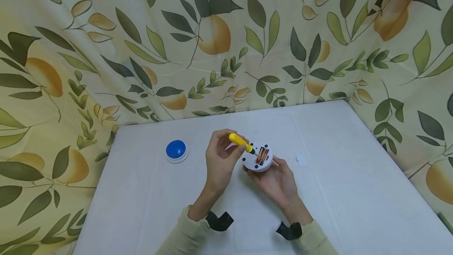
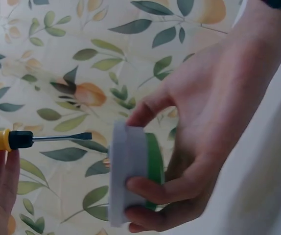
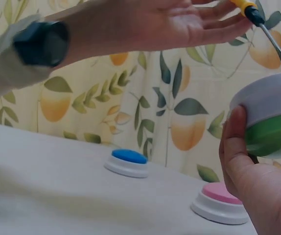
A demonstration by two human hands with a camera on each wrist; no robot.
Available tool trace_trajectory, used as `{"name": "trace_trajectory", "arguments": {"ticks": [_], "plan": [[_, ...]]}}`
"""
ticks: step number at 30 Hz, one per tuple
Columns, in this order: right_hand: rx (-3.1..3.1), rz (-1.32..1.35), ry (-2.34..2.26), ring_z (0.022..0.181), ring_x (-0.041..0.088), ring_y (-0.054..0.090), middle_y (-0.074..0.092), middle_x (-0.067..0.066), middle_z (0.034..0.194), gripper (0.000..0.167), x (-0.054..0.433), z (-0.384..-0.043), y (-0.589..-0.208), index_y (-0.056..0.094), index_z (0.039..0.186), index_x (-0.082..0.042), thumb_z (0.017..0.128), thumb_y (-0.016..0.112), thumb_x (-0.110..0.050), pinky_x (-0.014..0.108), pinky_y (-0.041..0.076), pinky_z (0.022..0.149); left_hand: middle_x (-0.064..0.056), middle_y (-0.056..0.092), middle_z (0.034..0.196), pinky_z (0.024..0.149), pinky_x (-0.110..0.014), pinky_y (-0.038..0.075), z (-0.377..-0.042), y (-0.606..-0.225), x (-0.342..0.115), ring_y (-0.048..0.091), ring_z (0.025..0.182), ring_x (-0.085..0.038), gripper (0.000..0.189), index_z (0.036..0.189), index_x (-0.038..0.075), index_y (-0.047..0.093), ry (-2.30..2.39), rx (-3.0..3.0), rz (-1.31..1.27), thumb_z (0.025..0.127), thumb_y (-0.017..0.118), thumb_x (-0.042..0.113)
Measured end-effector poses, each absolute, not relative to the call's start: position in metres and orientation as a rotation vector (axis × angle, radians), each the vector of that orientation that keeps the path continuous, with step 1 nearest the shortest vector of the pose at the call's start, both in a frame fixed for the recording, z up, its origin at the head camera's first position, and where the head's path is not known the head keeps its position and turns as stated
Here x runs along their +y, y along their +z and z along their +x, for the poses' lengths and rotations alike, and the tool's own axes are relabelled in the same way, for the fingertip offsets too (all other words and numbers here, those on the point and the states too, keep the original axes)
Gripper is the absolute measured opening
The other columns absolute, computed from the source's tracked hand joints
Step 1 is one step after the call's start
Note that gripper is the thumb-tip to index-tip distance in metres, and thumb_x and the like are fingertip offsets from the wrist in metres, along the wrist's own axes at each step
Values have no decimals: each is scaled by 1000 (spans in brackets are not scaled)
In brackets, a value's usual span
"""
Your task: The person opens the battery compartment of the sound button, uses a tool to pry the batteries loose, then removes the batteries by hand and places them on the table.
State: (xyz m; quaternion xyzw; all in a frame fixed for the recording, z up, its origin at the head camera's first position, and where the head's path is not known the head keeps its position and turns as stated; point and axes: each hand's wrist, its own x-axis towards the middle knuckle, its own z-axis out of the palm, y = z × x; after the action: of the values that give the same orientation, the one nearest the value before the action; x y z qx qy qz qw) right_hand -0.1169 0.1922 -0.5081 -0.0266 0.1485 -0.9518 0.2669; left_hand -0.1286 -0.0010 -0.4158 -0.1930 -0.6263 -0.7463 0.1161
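My left hand [image 1: 226, 153] pinches a yellow-handled screwdriver [image 1: 240, 141] in its fingertips. The tip points down at the underside of a round white button device [image 1: 255, 163], just short of it. My right hand [image 1: 274, 180] cups this device from below, its green top [image 3: 270, 139] facing down. The open battery bay shows batteries [image 1: 262, 155]. In the left wrist view the screwdriver blade [image 2: 62, 138] ends a little left of the device [image 2: 128, 171], which the right hand's fingers [image 2: 155, 188] wrap round.
A blue push button [image 1: 176, 150] sits on the white table [image 1: 354, 200] left of my hands. A pink push button [image 3: 219, 203] stands near it in the right wrist view. A small white flat piece [image 1: 302, 159] lies to the right. Leaf-print cloth [image 1: 226, 42] walls the table.
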Motion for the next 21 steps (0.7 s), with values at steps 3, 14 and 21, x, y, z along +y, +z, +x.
{"name": "trace_trajectory", "arguments": {"ticks": [3,14,21], "plan": [[407,-42,-2588,146,27,43,22,4,166,60,191,-116,-508,-2,166,-34,113,24,-41,39,41,122,-27,60,121,105,-31,56,-120,-426,-1,68,115,-21,39,129,-4,49,-2179,-1808,-537,97,70,0],[508,-31,-2618,146,26,41,0,4,173,59,191,-116,-510,-2,166,-35,113,21,-40,37,44,119,-27,62,120,105,-32,56,-106,-449,-3,68,117,-16,39,129,-7,48,-2146,-1776,-533,96,69,-4],[549,-57,-2636,149,26,36,-7,3,174,60,194,-119,-507,-4,167,-35,113,22,-38,37,44,118,-18,68,120,98,-29,60,-102,-451,-17,68,116,-21,38,123,3,59,-1829,-1949,-514,91,77,-1]]}}
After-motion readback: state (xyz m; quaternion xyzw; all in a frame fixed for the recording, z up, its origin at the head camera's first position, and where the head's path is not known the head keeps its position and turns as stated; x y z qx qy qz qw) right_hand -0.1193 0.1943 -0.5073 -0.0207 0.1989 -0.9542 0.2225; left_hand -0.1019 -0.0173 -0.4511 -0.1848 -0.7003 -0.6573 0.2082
